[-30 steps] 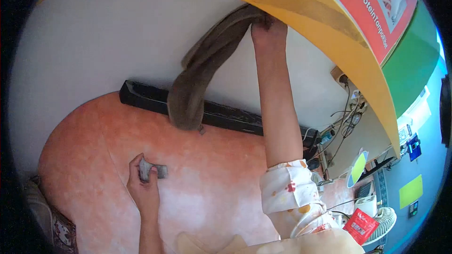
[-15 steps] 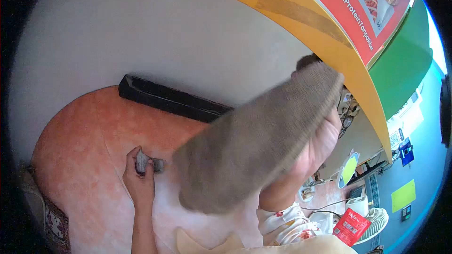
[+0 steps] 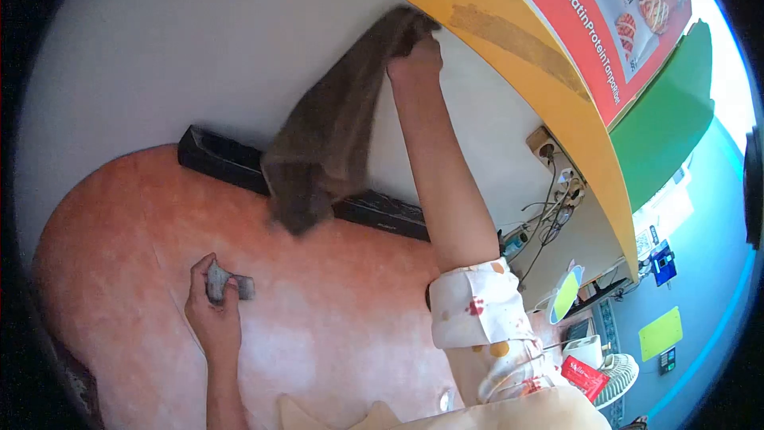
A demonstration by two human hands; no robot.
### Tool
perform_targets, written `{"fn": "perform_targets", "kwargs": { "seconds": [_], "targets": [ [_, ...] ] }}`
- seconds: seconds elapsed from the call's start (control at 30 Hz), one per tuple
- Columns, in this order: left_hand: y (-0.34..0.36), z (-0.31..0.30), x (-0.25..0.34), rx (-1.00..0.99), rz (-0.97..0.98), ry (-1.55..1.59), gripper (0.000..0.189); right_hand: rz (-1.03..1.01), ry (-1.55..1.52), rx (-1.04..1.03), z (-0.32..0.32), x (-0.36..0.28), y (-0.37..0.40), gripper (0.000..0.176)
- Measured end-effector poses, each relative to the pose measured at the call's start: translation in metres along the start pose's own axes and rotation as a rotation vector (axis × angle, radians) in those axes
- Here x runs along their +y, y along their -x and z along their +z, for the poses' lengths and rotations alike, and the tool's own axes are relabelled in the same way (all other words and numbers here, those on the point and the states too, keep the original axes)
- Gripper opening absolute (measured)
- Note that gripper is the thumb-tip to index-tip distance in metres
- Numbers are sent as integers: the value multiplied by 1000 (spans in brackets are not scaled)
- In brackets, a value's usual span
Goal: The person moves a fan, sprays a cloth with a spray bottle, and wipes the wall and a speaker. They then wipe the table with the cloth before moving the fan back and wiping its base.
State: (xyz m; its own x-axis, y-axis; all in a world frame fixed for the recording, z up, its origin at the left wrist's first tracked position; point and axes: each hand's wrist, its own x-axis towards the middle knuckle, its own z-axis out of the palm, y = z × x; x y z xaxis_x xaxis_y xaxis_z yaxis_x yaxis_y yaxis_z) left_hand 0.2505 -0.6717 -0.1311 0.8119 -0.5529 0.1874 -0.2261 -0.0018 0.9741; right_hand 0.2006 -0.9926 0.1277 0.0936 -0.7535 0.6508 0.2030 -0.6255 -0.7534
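Note:
My left hand (image 3: 213,306), at the lower left over the orange-pink surface (image 3: 318,310), pinches a small grey piece of material (image 3: 219,281) between thumb and fingers. My right hand (image 3: 418,60) is raised near the yellow edge, its fingers closed on the top of a brown cloth (image 3: 334,119). The cloth hangs down at a slant to the left, in front of the white wall. Its lower end covers part of a long black bar-shaped object (image 3: 386,213) that lies along the base of the wall.
A curved yellow panel (image 3: 549,87) arches over the right side, with a red printed poster (image 3: 585,40) and a green panel (image 3: 668,127) beyond. A wall socket (image 3: 543,143) with cables, a white fan (image 3: 619,378) and a red packet (image 3: 585,378) are at right.
My right hand has moved up and left with the brown cloth, which now hangs farther away by the wall. My left hand still holds the grey piece, slightly farther left in view.

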Motion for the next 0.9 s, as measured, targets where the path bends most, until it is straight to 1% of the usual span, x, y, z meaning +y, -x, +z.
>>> {"fn": "perform_targets", "kwargs": {
  "seconds": [0.07, 0.1, 0.13, 0.17, 0.2, 0.27, 0.3, 0.33, 0.4, 0.43, 0.5, 0.57, 0.6, 0.73, 0.8, 0.9],
  "targets": [
    [-1, 1, 0, 11, 21, -10, 40, -89, 147, -85, 3, -4, -6, 29],
    [-1, 1, 1, 20, 33, -17, 40, -124, 170, -123, 5, -11, -1, 29],
    [0, 2, 2, 15, 23, 2, 40, -55, -18, -131, 5, -23, 10, 29],
    [0, 3, 2, 15, 17, 17, 40, 52, -324, -127, 3, -34, 23, 30],
    [0, 2, 2, 16, 10, 26, 40, 264, -856, -102, 1, -48, 40, 29],
    [-1, -1, 4, -3, -44, 19, 40, 299, -955, -91, -8, -81, 76, 27],
    [-1, -1, 5, -14, -70, 18, 40, 393, -1130, -223, -25, -85, 85, 26],
    [0, -1, 7, -16, -54, 12, 39, 486, -1302, -361, -41, -88, 95, 26],
    [0, -1, 8, -12, -18, -1, 38, 529, -1163, -493, -39, -134, 139, 29],
    [-1, -1, 6, 8, 31, -23, 38, 586, -1265, -504, -43, -142, 151, 30],
    [-1, -1, 2, 43, 130, -70, 37, 582, -1285, -461, -46, -149, 166, 31],
    [-1, -3, 8, 17, 32, -44, 37, 506, -1181, -371, -44, -144, 169, 31],
    [-1, -3, 11, 2, -19, -28, 37, 469, -1104, -320, -42, -138, 166, 31],
    [-1, -5, 4, 17, 72, -87, 38, 403, -802, -126, -18, -85, 129, 32],
    [-1, -3, 4, 35, 115, -116, 37, 385, -655, -71, 1, -51, 98, 33],
    [-1, -4, 10, 30, 71, -40, 37, 322, -434, -41, 32, -6, 51, 33]
  ]
}}
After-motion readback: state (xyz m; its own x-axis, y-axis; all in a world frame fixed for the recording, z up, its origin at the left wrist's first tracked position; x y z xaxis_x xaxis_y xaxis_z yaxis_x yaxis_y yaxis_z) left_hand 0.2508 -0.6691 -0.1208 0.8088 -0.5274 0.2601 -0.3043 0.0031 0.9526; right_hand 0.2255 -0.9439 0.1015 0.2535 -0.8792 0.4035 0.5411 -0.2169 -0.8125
